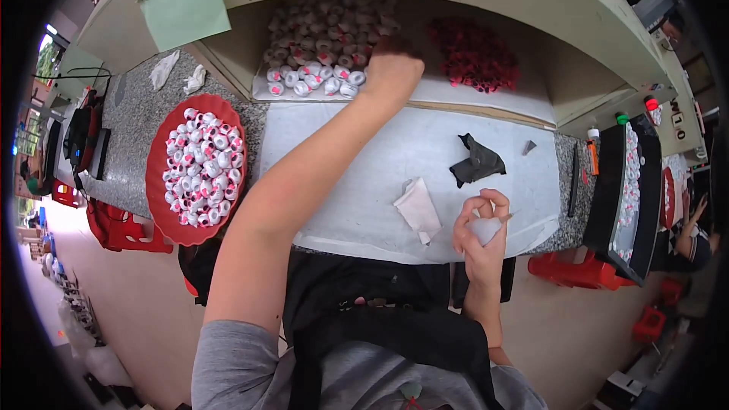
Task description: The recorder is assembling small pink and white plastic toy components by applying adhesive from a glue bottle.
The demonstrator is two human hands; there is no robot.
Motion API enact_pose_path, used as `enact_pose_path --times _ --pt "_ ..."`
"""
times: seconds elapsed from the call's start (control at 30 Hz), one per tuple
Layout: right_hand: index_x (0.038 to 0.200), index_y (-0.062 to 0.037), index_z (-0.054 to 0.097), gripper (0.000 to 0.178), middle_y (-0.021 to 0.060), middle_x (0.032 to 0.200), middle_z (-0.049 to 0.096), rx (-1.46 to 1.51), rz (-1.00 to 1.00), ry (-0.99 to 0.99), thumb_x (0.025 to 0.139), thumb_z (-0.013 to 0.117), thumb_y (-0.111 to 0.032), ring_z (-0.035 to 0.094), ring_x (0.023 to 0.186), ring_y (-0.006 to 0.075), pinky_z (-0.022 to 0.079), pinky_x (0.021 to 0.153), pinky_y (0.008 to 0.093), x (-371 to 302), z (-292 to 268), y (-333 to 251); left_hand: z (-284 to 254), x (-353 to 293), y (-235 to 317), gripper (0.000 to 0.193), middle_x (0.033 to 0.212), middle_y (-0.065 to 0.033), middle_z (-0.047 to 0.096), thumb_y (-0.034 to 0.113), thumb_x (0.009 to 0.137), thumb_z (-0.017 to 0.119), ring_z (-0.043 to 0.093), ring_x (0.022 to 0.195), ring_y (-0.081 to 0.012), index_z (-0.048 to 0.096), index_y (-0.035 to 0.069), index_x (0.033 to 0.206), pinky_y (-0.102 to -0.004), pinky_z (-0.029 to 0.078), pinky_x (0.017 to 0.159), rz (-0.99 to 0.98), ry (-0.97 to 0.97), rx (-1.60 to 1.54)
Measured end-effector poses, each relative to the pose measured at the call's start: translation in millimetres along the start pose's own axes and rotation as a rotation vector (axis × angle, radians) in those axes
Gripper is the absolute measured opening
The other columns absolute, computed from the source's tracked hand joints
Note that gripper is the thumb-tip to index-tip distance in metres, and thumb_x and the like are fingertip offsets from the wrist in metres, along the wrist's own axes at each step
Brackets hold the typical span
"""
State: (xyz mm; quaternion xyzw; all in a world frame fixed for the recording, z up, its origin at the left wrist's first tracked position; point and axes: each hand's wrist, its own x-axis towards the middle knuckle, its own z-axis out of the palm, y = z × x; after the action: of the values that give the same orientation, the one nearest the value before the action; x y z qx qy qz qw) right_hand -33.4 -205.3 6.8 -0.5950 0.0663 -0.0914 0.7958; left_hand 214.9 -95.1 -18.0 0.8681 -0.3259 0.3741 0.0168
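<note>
Head view: apparently midway, red dish [156,182] at 9 o'clock heaped, more white-and-pink pieces [315,53] left at 11; left hand [395,77] at 12 beside them, fingers hidden, grip untellable; right hand [484,257] at 4, fingers curled round a whitish object [486,230].

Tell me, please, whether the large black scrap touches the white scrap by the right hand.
Apart: the head view shows white sheet between the black scrap and the white scrap.

Left arm [292,197] stretched forward, right hand [483,257] closer in (fingers [497,198] curled)
</note>
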Motion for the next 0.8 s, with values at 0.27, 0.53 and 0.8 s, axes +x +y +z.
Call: enact_pose_path --times 0.27,0.53,0.8 --pt "0.099 -0.0028 0.033 0.034 0.0133 0.101 0.034 0.180 0.084 -0.079 0.067 0.046 -0.003 0.050 0.069 0.0242 0.046 0.045 0.0287 5 -4 -4 -76 -12 11 0.018 0.082 -0.0092 0.053 0.005 0.070 0.055 0.054 0.070 -0.0196 0.058 0.005 0.087 -0.0282 0.046 0.058 -0.319 -0.042 -0.796" --pt "0.101 0.0060 0.043 0.032 0.0102 0.101 0.036 -0.046 -0.157 -0.021 0.070 0.048 0.000 0.050 0.079 0.0221 0.049 0.054 0.0302 -5 7 -20 -164 -96 40 0.023 0.102 -0.0094 0.047 -0.001 0.074 0.052 0.050 0.086 -0.0138 0.053 -0.002 0.097 -0.0261 0.044 0.075 -0.987 -0.159 -2.026" --pt "0.090 -0.0069 0.039 0.039 0.0058 0.087 0.039 0.192 -0.381 0.098 0.065 0.066 -0.018 0.039 0.079 0.0125 0.037 0.069 0.0210 -3 40 -33 -172 -126 52 0.027 0.102 -0.0143 0.049 0.002 0.074 0.054 0.051 0.088 -0.0163 0.048 -0.001 0.100 -0.0311 0.044 0.076 -1.015 0.064 -2.156"
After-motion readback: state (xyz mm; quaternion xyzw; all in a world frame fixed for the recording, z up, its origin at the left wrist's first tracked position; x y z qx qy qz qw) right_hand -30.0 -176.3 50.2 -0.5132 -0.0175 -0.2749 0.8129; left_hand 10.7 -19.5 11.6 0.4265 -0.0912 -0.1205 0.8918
